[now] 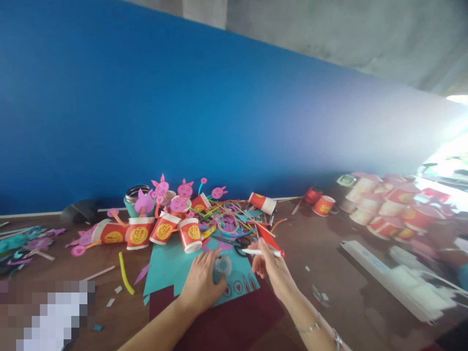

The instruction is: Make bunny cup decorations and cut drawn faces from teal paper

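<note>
My left hand (202, 282) rests on a teal paper sheet (168, 265), its fingers curled round a clear roll of tape (223, 265) that lies on the sheet. Just right of the roll, my right hand (268, 265) pinches a white marker with a red cap (261, 252), held level above the sheet. Small red heart and drop shapes (239, 285) are drawn along the teal sheet's near edge. The teal sheet lies on a dark maroon sheet (226, 321).
Red paper cups with yellow emblems (164, 231) and pink cut-out animal faces (161, 187) crowd behind the sheet, with coloured straws and black scissors (241, 243). More cups (387, 207) stack at right beside a long white box (387, 278). A yellow straw (125, 273) lies at left. A blue wall stands behind.
</note>
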Action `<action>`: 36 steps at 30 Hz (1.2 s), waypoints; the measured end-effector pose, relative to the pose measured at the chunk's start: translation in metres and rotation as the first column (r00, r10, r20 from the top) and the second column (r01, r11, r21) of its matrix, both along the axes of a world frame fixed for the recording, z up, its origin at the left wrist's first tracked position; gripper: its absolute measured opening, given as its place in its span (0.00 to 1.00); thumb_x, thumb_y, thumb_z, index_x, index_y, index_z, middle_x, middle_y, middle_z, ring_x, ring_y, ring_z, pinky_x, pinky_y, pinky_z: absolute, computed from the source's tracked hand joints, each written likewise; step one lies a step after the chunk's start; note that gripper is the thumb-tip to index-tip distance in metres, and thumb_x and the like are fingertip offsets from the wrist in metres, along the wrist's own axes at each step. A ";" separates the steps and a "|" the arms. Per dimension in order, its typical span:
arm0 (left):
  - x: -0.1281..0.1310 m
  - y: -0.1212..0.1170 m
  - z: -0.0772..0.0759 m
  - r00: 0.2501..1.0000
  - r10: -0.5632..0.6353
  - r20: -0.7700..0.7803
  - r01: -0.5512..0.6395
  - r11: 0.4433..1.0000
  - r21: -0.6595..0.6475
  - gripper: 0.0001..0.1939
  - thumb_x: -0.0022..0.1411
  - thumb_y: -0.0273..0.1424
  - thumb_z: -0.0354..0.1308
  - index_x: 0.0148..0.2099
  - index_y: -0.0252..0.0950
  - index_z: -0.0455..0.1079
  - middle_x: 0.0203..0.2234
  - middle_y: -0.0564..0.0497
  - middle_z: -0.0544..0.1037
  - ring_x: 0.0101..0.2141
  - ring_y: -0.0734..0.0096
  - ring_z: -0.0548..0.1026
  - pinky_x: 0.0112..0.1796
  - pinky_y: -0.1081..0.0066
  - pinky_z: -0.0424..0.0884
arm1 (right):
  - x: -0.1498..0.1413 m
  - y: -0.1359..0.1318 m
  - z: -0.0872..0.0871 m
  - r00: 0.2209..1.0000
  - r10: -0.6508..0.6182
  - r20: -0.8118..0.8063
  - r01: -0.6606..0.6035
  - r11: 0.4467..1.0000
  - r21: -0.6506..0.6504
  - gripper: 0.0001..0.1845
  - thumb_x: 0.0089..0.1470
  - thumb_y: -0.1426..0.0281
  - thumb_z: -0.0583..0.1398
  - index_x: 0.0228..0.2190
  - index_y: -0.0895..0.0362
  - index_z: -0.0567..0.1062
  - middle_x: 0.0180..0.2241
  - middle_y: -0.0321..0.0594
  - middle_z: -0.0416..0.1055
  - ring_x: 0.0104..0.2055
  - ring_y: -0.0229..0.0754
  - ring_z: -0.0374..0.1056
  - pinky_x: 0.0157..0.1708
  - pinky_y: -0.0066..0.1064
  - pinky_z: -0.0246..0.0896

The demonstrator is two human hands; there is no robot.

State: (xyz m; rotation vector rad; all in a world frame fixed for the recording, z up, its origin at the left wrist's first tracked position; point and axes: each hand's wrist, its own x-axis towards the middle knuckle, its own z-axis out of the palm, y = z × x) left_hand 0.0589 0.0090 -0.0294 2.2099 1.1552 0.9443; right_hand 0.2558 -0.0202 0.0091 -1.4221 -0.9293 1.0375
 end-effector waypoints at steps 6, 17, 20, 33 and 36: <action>-0.005 0.012 -0.005 0.910 0.243 0.335 -0.201 0.967 -0.155 0.24 0.45 0.22 0.48 0.47 0.37 0.64 0.43 0.44 0.76 0.46 0.56 0.73 0.47 0.54 0.68 | -0.039 0.044 0.014 0.791 0.242 0.563 -0.399 0.901 0.173 0.10 0.49 0.71 0.58 0.36 0.54 0.74 0.31 0.38 0.77 0.31 0.41 0.71 0.32 0.28 0.63; -0.007 0.022 -0.004 0.798 0.358 0.485 -0.289 0.933 -0.213 0.11 0.51 0.25 0.50 0.38 0.37 0.67 0.35 0.46 0.76 0.39 0.59 0.75 0.42 0.61 0.70 | -0.072 0.087 -0.019 0.422 0.143 0.895 -0.530 0.840 0.115 0.22 0.39 0.82 0.55 0.38 0.53 0.70 0.34 0.39 0.74 0.40 0.45 0.69 0.39 0.30 0.60; -0.004 0.022 -0.002 0.772 0.382 0.508 -0.256 0.918 -0.302 0.13 0.59 0.37 0.53 0.44 0.36 0.67 0.36 0.45 0.77 0.38 0.60 0.75 0.38 0.64 0.70 | -0.066 0.073 -0.007 0.535 0.160 0.829 -0.535 0.824 0.186 0.19 0.45 0.81 0.55 0.40 0.54 0.68 0.32 0.38 0.72 0.35 0.43 0.69 0.36 0.30 0.61; -0.001 0.015 0.004 0.670 0.340 0.660 0.052 0.865 -0.498 0.25 0.60 0.53 0.46 0.26 0.37 0.60 0.18 0.57 0.63 0.20 0.76 0.60 0.22 0.74 0.56 | -0.049 0.030 -0.011 0.979 0.202 0.015 -0.199 0.944 0.263 0.21 0.59 0.55 0.50 0.37 0.56 0.75 0.25 0.37 0.67 0.30 0.42 0.64 0.34 0.32 0.61; 0.000 0.016 0.003 0.669 0.347 0.657 0.059 0.857 -0.512 0.27 0.60 0.53 0.45 0.24 0.35 0.61 0.17 0.56 0.63 0.20 0.77 0.59 0.23 0.75 0.55 | -0.048 0.030 -0.015 0.951 0.249 -0.182 -0.202 0.949 0.242 0.16 0.55 0.57 0.56 0.30 0.56 0.74 0.19 0.32 0.62 0.24 0.38 0.59 0.27 0.29 0.55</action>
